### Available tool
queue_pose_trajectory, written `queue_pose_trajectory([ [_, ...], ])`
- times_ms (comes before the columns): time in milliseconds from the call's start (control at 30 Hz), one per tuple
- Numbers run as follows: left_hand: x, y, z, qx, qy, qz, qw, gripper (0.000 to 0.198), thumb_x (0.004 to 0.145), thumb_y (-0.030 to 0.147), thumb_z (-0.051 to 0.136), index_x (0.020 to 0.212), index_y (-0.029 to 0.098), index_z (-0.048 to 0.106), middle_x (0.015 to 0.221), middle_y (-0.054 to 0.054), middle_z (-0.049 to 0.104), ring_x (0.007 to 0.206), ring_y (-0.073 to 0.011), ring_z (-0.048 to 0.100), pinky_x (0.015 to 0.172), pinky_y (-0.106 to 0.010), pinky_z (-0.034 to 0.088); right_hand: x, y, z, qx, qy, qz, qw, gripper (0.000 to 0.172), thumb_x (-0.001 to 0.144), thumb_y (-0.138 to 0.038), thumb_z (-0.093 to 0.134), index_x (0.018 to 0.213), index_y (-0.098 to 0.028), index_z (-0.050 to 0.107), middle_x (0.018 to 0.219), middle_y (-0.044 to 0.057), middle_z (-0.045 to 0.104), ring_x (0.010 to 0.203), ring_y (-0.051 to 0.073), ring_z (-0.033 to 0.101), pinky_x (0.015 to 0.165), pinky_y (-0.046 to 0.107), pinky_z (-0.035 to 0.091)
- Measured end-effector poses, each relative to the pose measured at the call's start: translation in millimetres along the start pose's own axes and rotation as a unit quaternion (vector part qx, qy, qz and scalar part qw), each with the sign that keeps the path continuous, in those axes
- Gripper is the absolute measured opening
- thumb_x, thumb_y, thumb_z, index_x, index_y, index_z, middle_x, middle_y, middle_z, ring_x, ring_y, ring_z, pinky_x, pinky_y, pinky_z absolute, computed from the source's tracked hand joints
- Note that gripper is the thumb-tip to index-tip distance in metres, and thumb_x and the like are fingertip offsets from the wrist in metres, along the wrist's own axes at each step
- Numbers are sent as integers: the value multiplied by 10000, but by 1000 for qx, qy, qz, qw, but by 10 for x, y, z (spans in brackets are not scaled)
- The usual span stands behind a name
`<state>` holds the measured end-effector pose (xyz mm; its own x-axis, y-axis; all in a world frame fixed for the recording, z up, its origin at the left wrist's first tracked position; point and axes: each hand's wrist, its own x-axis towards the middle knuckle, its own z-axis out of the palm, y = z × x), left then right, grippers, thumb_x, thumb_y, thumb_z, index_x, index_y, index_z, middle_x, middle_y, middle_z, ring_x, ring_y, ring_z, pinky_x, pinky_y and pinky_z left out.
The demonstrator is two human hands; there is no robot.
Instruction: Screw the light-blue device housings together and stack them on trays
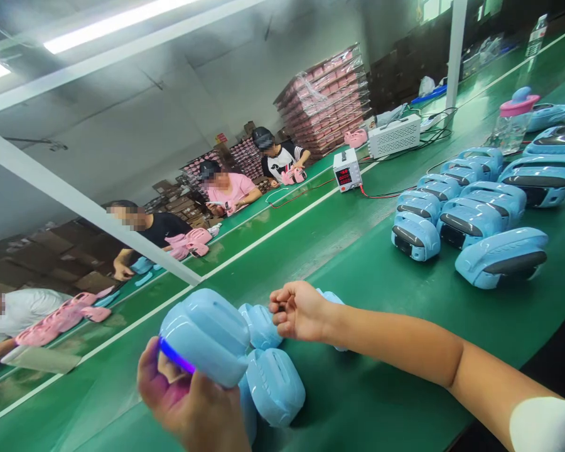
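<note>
Low on the left, my left hand [183, 395] grips a light blue, rounded plastic device [206, 336] and tilts it up. A violet-blue light glows along its lower edge. To its right, my right hand [301, 311] hovers over the table with the fingers curled in; a small dark spot shows between them, too small to name. Beneath and between the hands stand more blue devices, one [277, 386] in front and another [262, 326] behind it. One more is partly hidden behind my right wrist.
Several blue devices with dark panels [473, 223] stand in rows on the green table [358, 376] at right. A small power supply [347, 169] with red digits has wires across the table. A pink-lidded bottle [515, 125] stands behind. People sit opposite with pink devices [193, 242].
</note>
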<state>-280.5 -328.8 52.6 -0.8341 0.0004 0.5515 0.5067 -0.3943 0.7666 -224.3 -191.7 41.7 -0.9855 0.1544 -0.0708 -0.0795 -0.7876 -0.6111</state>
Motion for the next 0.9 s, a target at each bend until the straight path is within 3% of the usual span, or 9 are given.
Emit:
queue_pose_trajectory([
  [100, -27, -57, 29, 2, -7, 12, 1000, 604, 608, 65, 680, 1144, 323, 574, 1065, 36, 565, 925, -94, 533, 731, -155, 445, -157, 43, 106, -2, -51, 74, 996, 46, 627, -159, 436, 667, -178, 424, 517, -69, 288, 401, 60, 220, 375, 178, 143],
  [200, -46, -131, 16, 2, -17, -21, 1000, 599, 599, 96, 719, 1140, 314, 580, 1135, 17, 563, 961, -104, 545, 762, -166, 441, -283, 116, 178, -173, -101, -36, 979, 152, 661, -285, 572, 705, -185, 466, 545, -74, 301, 463, 64, 217, 427, 206, 167],
  [333, -93, -166, 6, 5, -52, -90, 995, 589, 591, 164, 751, 1131, 311, 566, 1060, 4, 577, 868, -110, 560, 733, -191, 452, -381, 247, 186, -470, -63, -289, 832, 356, 640, -345, 702, 598, -185, 387, 604, -48, 375, 587, 93, 319, 542, 243, 261],
  [433, -96, -135, -6, 0, -86, -115, 990, 578, 573, 196, 763, 1098, 310, 550, 940, 26, 557, 741, -85, 529, 670, -178, 442, -394, 308, 169, -542, -61, -343, 765, 367, 695, -342, 681, 585, -183, 369, 603, -44, 386, 587, 98, 340, 551, 252, 267],
  [533, 12, -149, -42, 12, -114, -104, 988, 617, 542, 218, 773, 1101, 305, 528, 986, 8, 552, 794, -106, 541, 705, -199, 444, -318, 267, 141, -508, -71, -362, 778, 376, 700, -356, 673, 567, -180, 369, 575, -52, 357, 565, 88, 328, 529, 244, 263],
  [633, 241, -337, -137, 58, -127, -149, 979, 630, 638, 381, 681, 1218, 317, 443, 1137, -52, 542, 985, -194, 558, 796, -305, 457, -133, 80, 29, -397, -37, -332, 855, 398, 673, -470, 669, 613, -184, 399, 584, -54, 355, 558, 83, 335, 506, 226, 276],
  [700, 408, -558, -234, 206, -109, -157, 960, 649, 694, 456, 605, 1282, 285, 387, 1238, -103, 508, 1134, -251, 504, 906, -395, 412, 45, -109, -133, -338, -10, -312, 888, 422, 618, -518, 684, 681, -180, 440, 601, -55, 378, 553, 82, 351, 505, 223, 289],
  [833, 605, -994, -400, 476, -194, -187, 837, 557, 620, 488, 672, 1055, 159, 559, 1212, -215, 537, 1227, -380, 425, 1013, -505, 278, 449, -486, -659, -383, 118, -370, 838, 382, 592, -453, 692, 665, -177, 438, 574, -72, 317, 541, 72, 296, 515, 225, 258],
  [900, 616, -1126, -430, 466, -228, -222, 825, 448, 539, 468, 730, 838, 158, 606, 1038, -207, 623, 1130, -421, 497, 976, -532, 303, 623, -611, -972, -428, 202, -355, 806, 354, 627, -445, 652, 649, -184, 414, 567, -76, 297, 541, 72, 270, 516, 230, 244],
])
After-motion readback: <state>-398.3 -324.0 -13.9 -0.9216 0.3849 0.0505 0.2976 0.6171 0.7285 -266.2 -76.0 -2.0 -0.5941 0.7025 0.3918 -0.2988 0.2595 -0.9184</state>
